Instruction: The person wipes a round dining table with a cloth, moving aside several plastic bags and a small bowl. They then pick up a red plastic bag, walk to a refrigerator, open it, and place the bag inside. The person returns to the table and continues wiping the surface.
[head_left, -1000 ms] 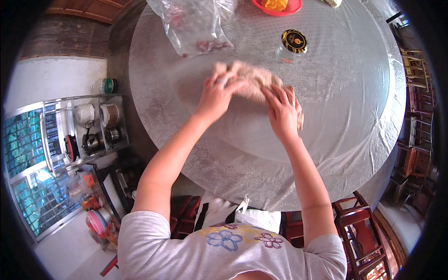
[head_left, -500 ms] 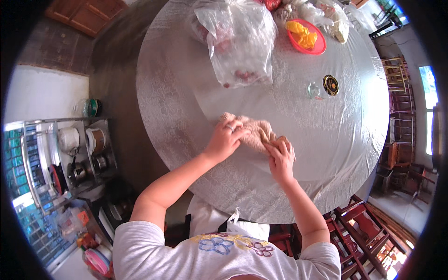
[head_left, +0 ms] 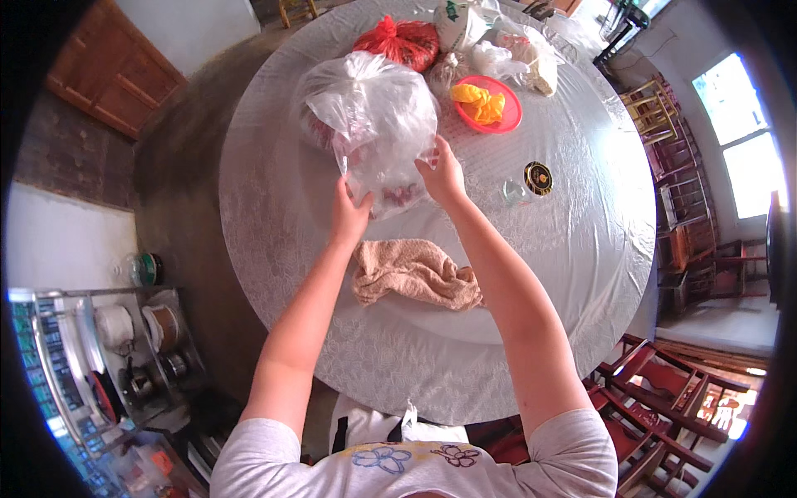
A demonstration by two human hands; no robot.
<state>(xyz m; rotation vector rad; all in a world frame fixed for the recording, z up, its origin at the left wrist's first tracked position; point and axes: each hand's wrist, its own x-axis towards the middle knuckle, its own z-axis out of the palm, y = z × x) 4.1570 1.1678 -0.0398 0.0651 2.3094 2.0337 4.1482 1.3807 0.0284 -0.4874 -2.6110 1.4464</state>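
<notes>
Toward far-left edge, round grey desk: handling of clear rounded plastic bag, left hand, right hand; pinch unclear; steady hold probably needed.

A red bowl holds a yellow bundle near a black-lidded jar.

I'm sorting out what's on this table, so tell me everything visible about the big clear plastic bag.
The clear plastic bag is big, puffed and crinkled, see-through with glare, and seems gathered at its far part. Small reddish things show dimly inside. It sits on the covered round table, beyond the tan towel. The left hand touches its near left edge and the right hand its right edge; how firmly they grip is unclear.
</notes>
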